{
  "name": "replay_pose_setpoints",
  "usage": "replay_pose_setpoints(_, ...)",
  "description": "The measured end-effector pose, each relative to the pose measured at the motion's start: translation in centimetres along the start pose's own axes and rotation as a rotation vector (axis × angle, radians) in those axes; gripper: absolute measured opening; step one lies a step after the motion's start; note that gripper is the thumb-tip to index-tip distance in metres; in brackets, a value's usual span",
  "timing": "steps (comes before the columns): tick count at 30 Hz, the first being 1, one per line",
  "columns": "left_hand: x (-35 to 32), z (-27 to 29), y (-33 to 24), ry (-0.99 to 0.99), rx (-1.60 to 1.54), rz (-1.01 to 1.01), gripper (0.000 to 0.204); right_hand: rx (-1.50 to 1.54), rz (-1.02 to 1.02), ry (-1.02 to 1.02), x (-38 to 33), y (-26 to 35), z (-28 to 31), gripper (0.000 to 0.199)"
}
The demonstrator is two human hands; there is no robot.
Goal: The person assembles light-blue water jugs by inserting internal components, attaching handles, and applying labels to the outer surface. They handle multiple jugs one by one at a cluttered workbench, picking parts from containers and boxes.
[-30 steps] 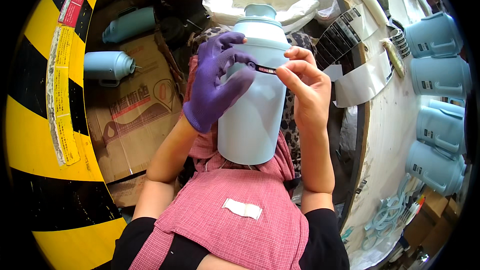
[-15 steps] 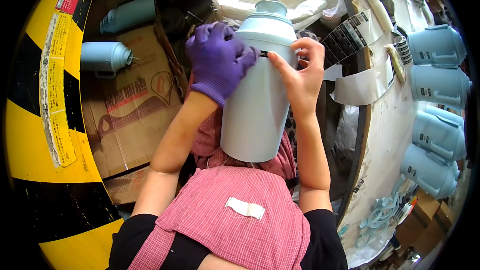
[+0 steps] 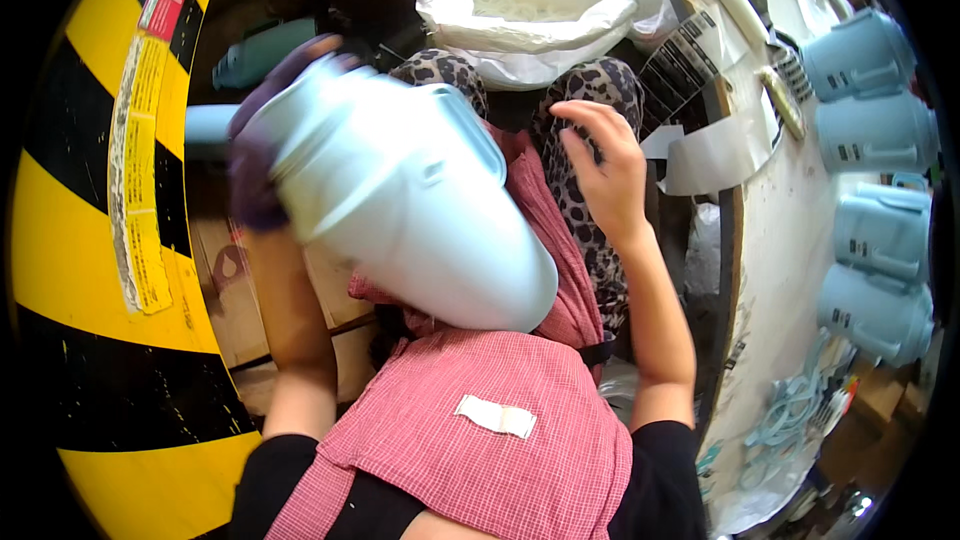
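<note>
A light blue thermos jug (image 3: 430, 220) leans across my lap, its neck tipped toward the left and its rounded base against the red checked apron (image 3: 470, 370). My left hand (image 3: 258, 155), in a purple glove, is closed round the neck end; motion blurs it and part of the jug. The jug's handle (image 3: 470, 135) faces up and to the right. Apart from the jug, my bare right hand (image 3: 605, 165) hovers over my right knee, its fingers spread and holding nothing.
Ahead stands a white bag-lined bin (image 3: 530, 35). On the right a worktop (image 3: 780, 240) bears several blue jugs (image 3: 880, 225), a black-and-white label sheet (image 3: 685, 60) and pale blue straps (image 3: 775, 440). A yellow-and-black striped surface (image 3: 130, 380) curves along the left, beside cardboard and another jug (image 3: 262, 52).
The jug has swung from upright to tilted left and turned, bringing its handle into view. My left hand moved left with it; my right hand has come off the jug.
</note>
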State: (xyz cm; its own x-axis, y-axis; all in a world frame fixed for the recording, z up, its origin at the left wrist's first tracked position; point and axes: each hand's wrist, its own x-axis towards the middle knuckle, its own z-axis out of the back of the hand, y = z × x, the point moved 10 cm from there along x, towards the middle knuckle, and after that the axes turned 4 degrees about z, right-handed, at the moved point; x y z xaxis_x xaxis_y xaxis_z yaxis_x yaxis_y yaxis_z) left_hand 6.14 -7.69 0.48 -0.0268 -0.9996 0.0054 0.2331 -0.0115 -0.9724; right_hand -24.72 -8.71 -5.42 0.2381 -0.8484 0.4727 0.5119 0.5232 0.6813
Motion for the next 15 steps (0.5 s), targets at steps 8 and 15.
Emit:
replay_pose_setpoints(8, -9.8, 5.9, 1.3, 0.004, -0.863, -0.365, 0.093, -0.787, 0.206, 0.767, -4.6, -6.3, -13.5, 0.014)
replay_pose_setpoints(15, -8.3, 3.8, -4.5, -0.188, -0.438, -0.335, 0.085, -0.339, -0.116, -0.212, -0.1, -7.3, 7.9, 0.019)
